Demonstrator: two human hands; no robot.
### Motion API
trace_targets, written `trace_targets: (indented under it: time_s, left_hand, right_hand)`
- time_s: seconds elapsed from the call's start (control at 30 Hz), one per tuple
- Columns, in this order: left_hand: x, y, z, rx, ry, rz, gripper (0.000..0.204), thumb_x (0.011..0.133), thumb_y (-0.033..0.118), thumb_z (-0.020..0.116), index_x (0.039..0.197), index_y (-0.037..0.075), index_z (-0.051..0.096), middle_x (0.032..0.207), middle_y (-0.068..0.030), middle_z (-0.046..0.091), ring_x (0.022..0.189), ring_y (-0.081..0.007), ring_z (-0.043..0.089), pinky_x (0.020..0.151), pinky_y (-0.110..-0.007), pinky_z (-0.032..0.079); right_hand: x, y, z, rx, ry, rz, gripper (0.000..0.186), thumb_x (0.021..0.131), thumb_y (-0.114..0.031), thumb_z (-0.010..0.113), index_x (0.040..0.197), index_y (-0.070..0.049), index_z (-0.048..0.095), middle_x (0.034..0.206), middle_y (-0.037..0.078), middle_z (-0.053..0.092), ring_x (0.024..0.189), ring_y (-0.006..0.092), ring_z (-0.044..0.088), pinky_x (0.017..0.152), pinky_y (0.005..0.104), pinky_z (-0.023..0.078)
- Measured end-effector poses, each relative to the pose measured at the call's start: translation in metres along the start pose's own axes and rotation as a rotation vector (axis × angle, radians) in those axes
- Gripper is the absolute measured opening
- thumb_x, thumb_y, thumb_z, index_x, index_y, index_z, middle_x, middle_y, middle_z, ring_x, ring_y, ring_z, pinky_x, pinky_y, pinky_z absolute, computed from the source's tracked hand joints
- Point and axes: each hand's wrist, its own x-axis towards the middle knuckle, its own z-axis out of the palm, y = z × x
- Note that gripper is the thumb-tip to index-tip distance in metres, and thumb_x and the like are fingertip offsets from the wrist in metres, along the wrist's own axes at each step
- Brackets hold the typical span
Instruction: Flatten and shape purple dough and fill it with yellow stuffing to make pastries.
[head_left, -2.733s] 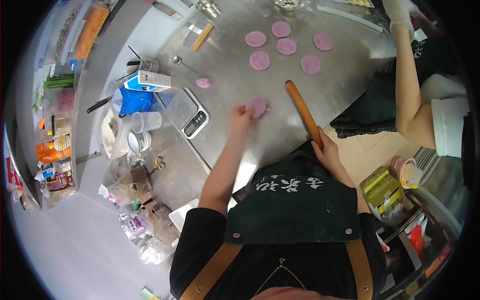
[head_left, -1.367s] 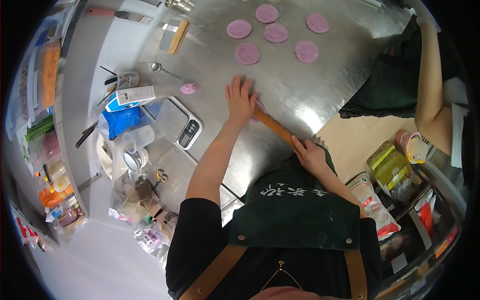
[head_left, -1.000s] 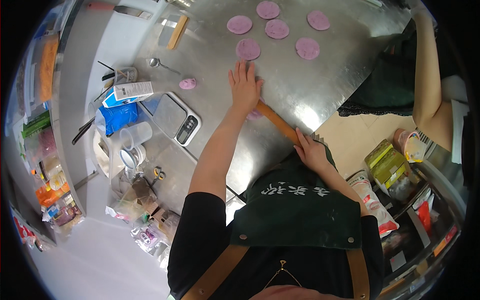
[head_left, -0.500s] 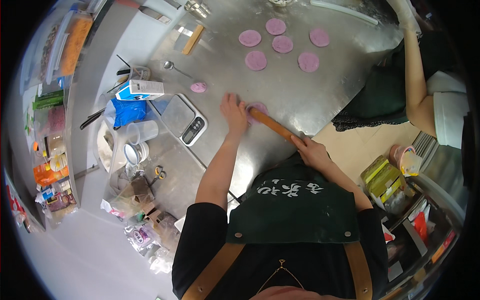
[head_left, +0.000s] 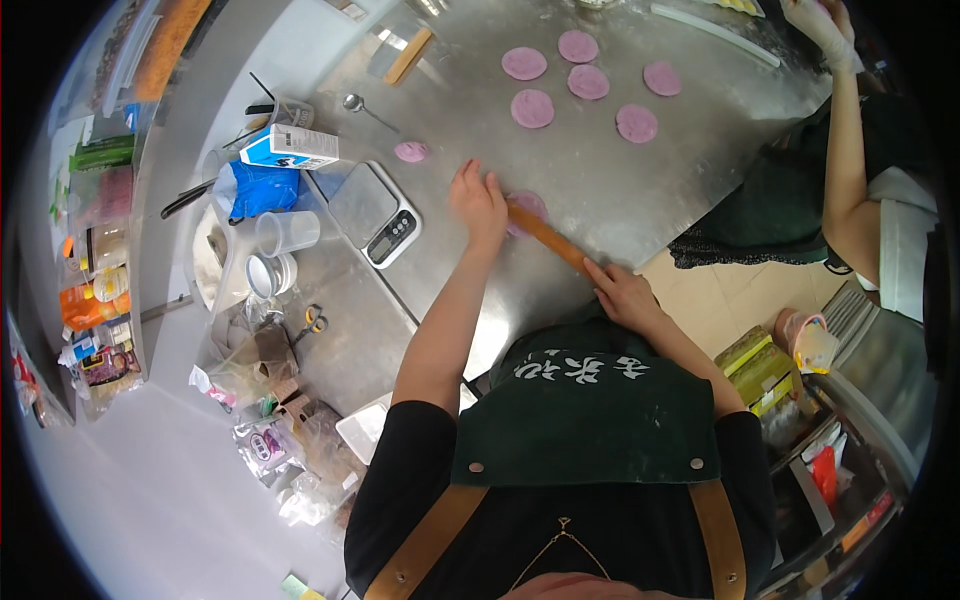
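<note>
Working at a metal table (head_left: 590, 170), palm of the right hand (head_left: 628, 298) turned down, its fingers closed around the near end of a wooden rolling pin (head_left: 550, 238). Pin ran aslant from that grip, up and to the left, its far end lying across a pink dough disc (head_left: 530, 205); parts of the disc showed on both sides of the wood. Left hand (head_left: 479, 205) sat just beside that far end, fingers open and loosely stretched away from the body; could not tell whether its thumb touched pin or dough.

Farther up the table, six flat pink rounds (head_left: 588, 82) lay apart from one another in a loose group. Left of these, a smaller pink dough piece (head_left: 411, 151), near a metal spoon (head_left: 375, 115) and above a white digital scale (head_left: 392, 238). Scraper with a wooden handle (head_left: 408, 57) lay higher still. Along the left side: a blue and white carton (head_left: 290, 148), a blue bag (head_left: 265, 190), a clear cup (head_left: 290, 233), scissors (head_left: 312, 322). Co-worker's gloved hand (head_left: 822, 35) showed at upper right, well apart from both hands
</note>
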Motion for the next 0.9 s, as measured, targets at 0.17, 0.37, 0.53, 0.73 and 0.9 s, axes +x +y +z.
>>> trace_targets:
  time_s: [0.17, 0.37, 0.53, 0.73, 0.9]
  left_hand:
    - [0.013, 0.012, 0.023, 0.149, -0.108, 0.196, 0.038, 0.089, 0.014, 0.058, 0.123, 0.0, 0.052, 0.129, -0.0189, 0.05, 0.122, -0.0364, 0.044, 0.105, -0.048, 0.031]
    - [-0.012, -0.008, 0.024, 0.227, -0.17, 0.293, 0.046, 0.088, 0.02, 0.06, 0.129, 0.002, 0.048, 0.136, -0.0179, 0.046, 0.131, -0.0355, 0.038, 0.109, -0.052, 0.024]
    - [-0.007, -0.001, 0.032, 0.353, -0.221, 0.263, 0.054, 0.087, 0.027, 0.063, 0.132, 0.002, 0.045, 0.138, -0.0192, 0.044, 0.131, -0.037, 0.038, 0.11, -0.054, 0.024]
    - [0.029, 0.026, 0.07, 0.406, -0.188, 0.353, 0.053, 0.087, 0.027, 0.064, 0.129, 0.0, 0.047, 0.135, -0.0196, 0.047, 0.128, -0.0363, 0.04, 0.107, -0.054, 0.027]
    - [0.039, -0.013, 0.068, 0.055, -0.057, 0.232, 0.04, 0.091, 0.019, 0.058, 0.124, -0.001, 0.052, 0.124, -0.0208, 0.054, 0.114, -0.0354, 0.051, 0.1, -0.046, 0.038]
  right_hand:
    - [-0.001, -0.002, 0.005, -0.009, -0.056, 0.041, 0.062, 0.085, -0.011, 0.057, 0.145, -0.02, 0.041, 0.091, 0.012, 0.053, 0.076, 0.0302, 0.06, 0.06, 0.0414, 0.051]
    - [-0.005, 0.0, 0.014, -0.12, -0.075, 0.038, 0.06, 0.083, -0.009, 0.055, 0.139, -0.03, 0.049, 0.097, 0.012, 0.054, 0.083, 0.0298, 0.06, 0.064, 0.0405, 0.053]
    - [-0.007, 0.0, 0.017, -0.102, -0.116, 0.01, 0.058, 0.085, -0.013, 0.057, 0.14, -0.027, 0.047, 0.097, 0.012, 0.054, 0.084, 0.0294, 0.059, 0.065, 0.0403, 0.053]
    - [0.001, 0.0, 0.004, 0.117, -0.04, 0.249, 0.057, 0.092, -0.024, 0.056, 0.145, -0.013, 0.037, 0.09, 0.013, 0.057, 0.077, 0.0323, 0.061, 0.064, 0.0423, 0.051]
    - [0.001, 0.006, 0.015, 0.203, -0.001, 0.258, 0.053, 0.095, -0.026, 0.054, 0.143, -0.009, 0.041, 0.093, 0.016, 0.062, 0.076, 0.0334, 0.064, 0.063, 0.0415, 0.051]
